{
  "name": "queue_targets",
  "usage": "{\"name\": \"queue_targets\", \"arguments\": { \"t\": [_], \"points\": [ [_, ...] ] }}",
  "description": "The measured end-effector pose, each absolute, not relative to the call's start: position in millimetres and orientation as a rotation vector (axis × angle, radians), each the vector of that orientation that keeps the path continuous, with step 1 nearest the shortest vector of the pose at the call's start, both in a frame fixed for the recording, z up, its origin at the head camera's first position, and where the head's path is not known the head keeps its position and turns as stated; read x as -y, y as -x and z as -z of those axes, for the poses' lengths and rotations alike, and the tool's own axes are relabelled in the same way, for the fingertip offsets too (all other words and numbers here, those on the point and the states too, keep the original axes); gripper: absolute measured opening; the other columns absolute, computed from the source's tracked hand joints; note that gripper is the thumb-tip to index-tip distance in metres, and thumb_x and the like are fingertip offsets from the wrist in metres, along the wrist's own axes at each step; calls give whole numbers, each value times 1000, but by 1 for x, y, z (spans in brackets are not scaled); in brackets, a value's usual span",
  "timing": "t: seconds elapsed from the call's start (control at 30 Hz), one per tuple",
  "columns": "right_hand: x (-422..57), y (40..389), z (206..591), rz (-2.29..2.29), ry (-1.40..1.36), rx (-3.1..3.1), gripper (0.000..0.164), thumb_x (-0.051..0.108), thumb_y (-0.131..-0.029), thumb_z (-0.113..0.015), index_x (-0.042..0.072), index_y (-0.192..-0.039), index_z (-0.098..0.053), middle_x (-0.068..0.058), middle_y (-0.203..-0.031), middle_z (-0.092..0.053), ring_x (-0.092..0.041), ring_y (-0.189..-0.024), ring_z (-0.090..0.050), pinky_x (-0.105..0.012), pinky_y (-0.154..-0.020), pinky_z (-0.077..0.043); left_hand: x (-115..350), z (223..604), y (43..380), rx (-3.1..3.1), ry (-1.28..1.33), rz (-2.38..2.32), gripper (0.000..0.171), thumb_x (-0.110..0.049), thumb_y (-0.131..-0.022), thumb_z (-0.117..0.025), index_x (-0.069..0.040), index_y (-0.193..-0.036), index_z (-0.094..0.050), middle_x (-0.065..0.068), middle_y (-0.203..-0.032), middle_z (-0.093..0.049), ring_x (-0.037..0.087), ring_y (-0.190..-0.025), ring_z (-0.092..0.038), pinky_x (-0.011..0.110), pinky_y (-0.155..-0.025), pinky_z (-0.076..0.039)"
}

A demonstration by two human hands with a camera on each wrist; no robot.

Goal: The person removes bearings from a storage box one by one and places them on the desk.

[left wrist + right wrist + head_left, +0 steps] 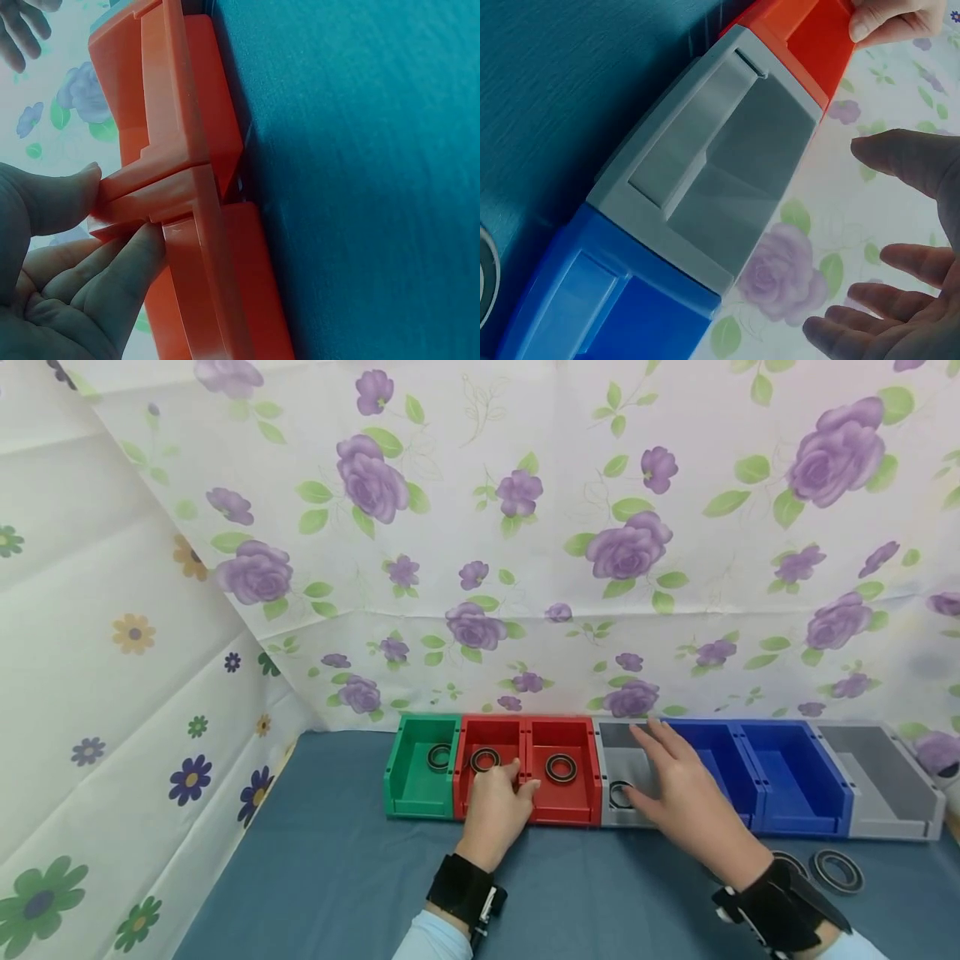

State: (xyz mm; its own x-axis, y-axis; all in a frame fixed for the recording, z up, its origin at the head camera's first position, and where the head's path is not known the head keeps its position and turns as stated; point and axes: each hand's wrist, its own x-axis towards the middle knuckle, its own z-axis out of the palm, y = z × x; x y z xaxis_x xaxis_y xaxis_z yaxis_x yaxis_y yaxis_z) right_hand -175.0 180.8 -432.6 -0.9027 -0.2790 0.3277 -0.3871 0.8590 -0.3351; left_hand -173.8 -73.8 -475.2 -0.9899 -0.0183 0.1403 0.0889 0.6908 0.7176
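My left hand (495,814) is at the front of two adjoining red bins. Its thumb and fingers pinch their meeting walls (154,196), one side each, in the left wrist view. A dark-rimmed ring-shaped bearing (474,762) lies in the left red bin (491,732), another bearing (550,769) in the right red bin (566,732). My right hand (690,797) hovers over the grey bin (617,737) and neighbouring blue bin, fingers spread, holding nothing. Below its thumb, a bearing (612,796) shows partly in that grey bin.
A green bin (408,797) with a bearing (431,758) ends the row at left. Two blue bins (798,814) and another grey bin (892,822) continue it rightward. Bearings (815,868) lie on the blue cloth (315,860) near my right wrist. A flowered curtain (450,527) hangs behind.
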Motion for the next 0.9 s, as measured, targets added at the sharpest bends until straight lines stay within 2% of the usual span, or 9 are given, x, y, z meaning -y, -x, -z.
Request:
{"name": "queue_targets", "arguments": {
  "t": [0.23, 0.47, 0.67, 0.9],
  "points": [
    [-172, 180, 435, -591, -506, 2824, 90, 32, -69, -80, 20, -145, -32, -12, -153, -25, -36, -136, -30, -56, -95, -42, 73, 475, 174, 2755, 33, 1176, 51, -34, -85, -66, -8, -128, -56, -1, -65, -60, 12, -36, -43, 22, -36, -32],
    [-169, 187, 441, -558, -484, 2892, 91, 32, -70, -80, 19, -145, -31, -13, -154, -21, -37, -137, -27, -55, -96, -42, 73, 476, 174, 2758, 34, 1193, 51, -33, -85, -66, -10, -129, -55, -6, -55, -53, 13, -35, -44, 22, -36, -33],
    [-167, 193, 449, -535, -472, 2928, 92, 30, -69, -80, 17, -145, -31, -15, -153, -23, -39, -137, -26, -58, -97, -40, 73, 478, 175, 2762, 35, 1196, 51, -34, -85, -66, -10, -129, -55, -5, -59, -55, 13, -36, -44, 22, -37, -34],
    [-164, 199, 456, -522, -452, 2999, 85, 26, -69, -80, 11, -141, -38, -20, -146, -34, -40, -129, -39, -55, -90, -46, 74, 478, 175, 2753, 40, 1191, 51, -34, -85, -66, -10, -129, -55, -5, -59, -55, 12, -35, -44, 21, -37, -34]
  ]
}}
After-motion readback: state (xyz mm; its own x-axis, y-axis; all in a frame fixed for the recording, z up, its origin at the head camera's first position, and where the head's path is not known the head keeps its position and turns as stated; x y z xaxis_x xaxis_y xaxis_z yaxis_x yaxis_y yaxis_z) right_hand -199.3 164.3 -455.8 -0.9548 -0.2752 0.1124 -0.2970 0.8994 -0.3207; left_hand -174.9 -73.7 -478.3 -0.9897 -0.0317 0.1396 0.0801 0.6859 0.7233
